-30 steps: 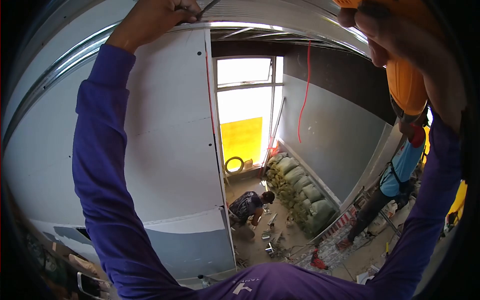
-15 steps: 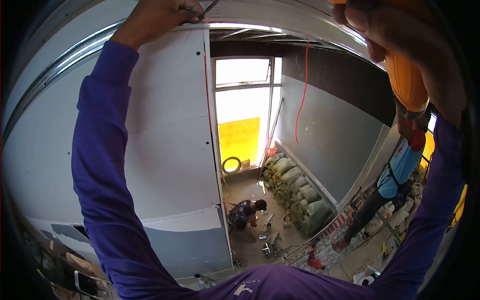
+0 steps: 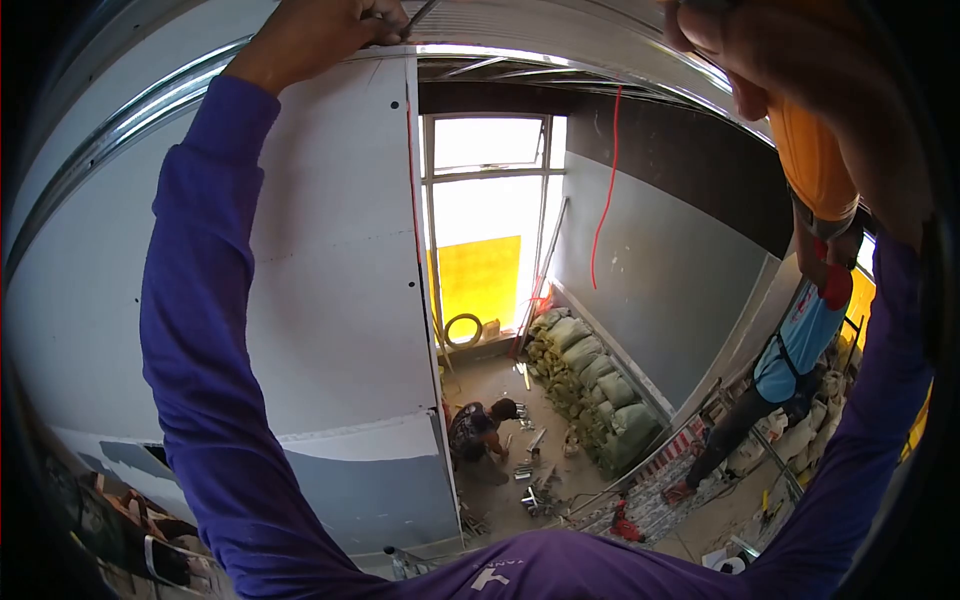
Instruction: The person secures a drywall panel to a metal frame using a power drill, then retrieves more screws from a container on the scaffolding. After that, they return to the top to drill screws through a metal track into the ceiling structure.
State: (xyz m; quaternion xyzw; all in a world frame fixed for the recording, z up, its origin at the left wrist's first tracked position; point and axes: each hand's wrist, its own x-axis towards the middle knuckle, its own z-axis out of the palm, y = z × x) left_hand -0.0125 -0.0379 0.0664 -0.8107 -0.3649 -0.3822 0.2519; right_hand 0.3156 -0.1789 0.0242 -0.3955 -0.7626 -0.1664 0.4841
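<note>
I am high up, both arms raised in purple sleeves. My left hand (image 3: 315,35) is closed on the edge of a shiny metal ceiling channel (image 3: 150,105) above a white plasterboard wall (image 3: 320,270), pinching a thin metal piece. My right hand (image 3: 800,75) grips an orange power drill (image 3: 815,165) with a black collar and red part below, held up against the metal track at the upper right. The drill's tip is out of view.
Far below, a person (image 3: 470,428) crouches on the floor among metal scraps. Stacked green sacks (image 3: 595,385) line the grey right wall. Another person in a light blue shirt (image 3: 790,350) stands on a scaffold at right. A bright window (image 3: 485,215) and hanging red cable (image 3: 605,190) lie ahead.
The view has shifted slightly; the drill and my right hand have risen a little. The crouching person below has shifted left. My left hand stays on the channel.
</note>
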